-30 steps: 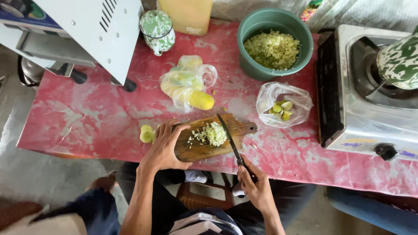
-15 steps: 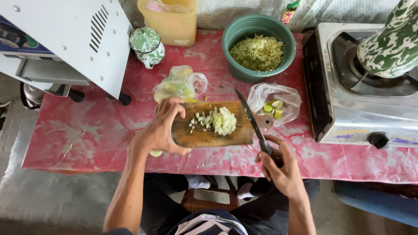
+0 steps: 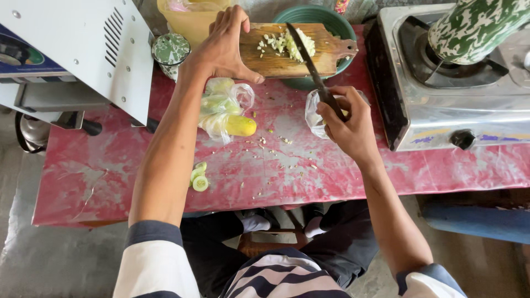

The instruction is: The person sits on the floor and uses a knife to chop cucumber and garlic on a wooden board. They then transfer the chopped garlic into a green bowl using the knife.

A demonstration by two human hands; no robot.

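Observation:
My left hand [image 3: 223, 49] grips the left end of a wooden cutting board [image 3: 276, 60] and holds it in the air over a green bowl [image 3: 302, 83] at the back of the table. A pile of chopped green-white vegetable [image 3: 292, 43] lies on the board. My right hand [image 3: 350, 124] holds a dark-handled knife [image 3: 309, 58], its blade resting across the board by the pile. The bowl's inside is mostly hidden by the board.
On the red table [image 3: 138, 165] lie a plastic bag of yellow-green vegetables [image 3: 226, 113], cut slices [image 3: 199, 176], a second bag [image 3: 314, 118] under my right hand, and scattered bits. A gas stove [image 3: 441, 94] with a patterned pot [image 3: 469, 27] stands right; a white machine [image 3: 77, 49], a lidded mug [image 3: 170, 51] and a yellow container [image 3: 190, 19] left.
My left hand lifted the board off the table and carried it back over the green bowl. My right hand followed with the knife, blade now on the board.

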